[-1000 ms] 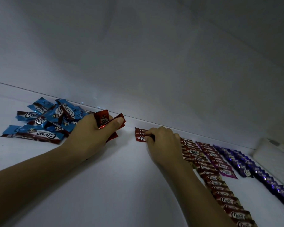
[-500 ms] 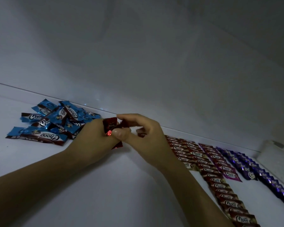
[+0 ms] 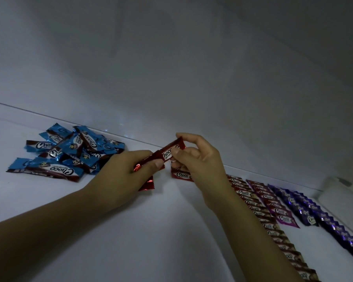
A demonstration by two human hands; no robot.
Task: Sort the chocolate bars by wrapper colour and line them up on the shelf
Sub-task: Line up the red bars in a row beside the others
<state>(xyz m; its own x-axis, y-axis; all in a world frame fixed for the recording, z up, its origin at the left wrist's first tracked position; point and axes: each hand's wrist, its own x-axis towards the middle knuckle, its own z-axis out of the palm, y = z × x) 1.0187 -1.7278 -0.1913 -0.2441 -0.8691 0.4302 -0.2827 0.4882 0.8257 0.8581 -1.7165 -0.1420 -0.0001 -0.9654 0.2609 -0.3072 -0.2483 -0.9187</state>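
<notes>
Two hands are being seen, the left hand (image 3: pixel 122 176) and the right hand (image 3: pixel 200 159), and one red bar (image 3: pixel 165 154) is being pinched between them; one further red wrapper (image 3: pixel 147 184) is being glimpsed beneath the left hand, any others there being hidden. About ten bars are being counted in the single blue pile (image 3: pixel 69 153), an exact figure being prevented by overlap. Four lines are being made out on the shelf (image 3: pixel 171 231): one red row (image 3: pixel 253 204) of well over a dozen, partly being hidden, one magenta row (image 3: pixel 273 202) of roughly eight, one short purple row (image 3: pixel 293 202) and one long purple row (image 3: pixel 334 226). One white block (image 3: pixel 342 192) is being seen at the right
</notes>
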